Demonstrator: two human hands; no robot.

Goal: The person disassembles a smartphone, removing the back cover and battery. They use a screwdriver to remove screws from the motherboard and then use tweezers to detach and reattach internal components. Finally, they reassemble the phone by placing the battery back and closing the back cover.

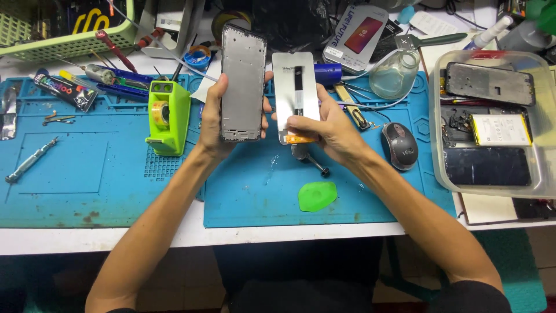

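Item 1. Phone frame (pixel 243 84): one, grey with a dark rim, held upright in the centre of the frame. Its long axis runs top to bottom. It is gripped at the lower half by the left hand (pixel 217 119), fingers wrapped around both long edges.

Item 2. Screen panel (pixel 295 93): one, silvery with a dark centre strip and an orange flex tail at the bottom edge. It is held just right of the phone frame, parallel to it, long axis also vertical. It is pinched at its lower end by the right hand (pixel 327 124), thumb over the orange tail. The two parts are side by side, not touching; each lies directly above its own hand.

Item 3. Blue mats (pixel 104 174): two, laid side by side across the bench.

Item 4. Tape dispenser (pixel 168 116): one, green, left of the left hand.

Item 5. Green pick (pixel 317 195): one, on the mat below the right hand.

Item 6. Mouse (pixel 399 145): one, right of the right hand.

Item 7. Clear tray (pixel 544 116): one, far right, holding phone parts.

Item 8. Screwdriver (pixel 29 161): one, far left.
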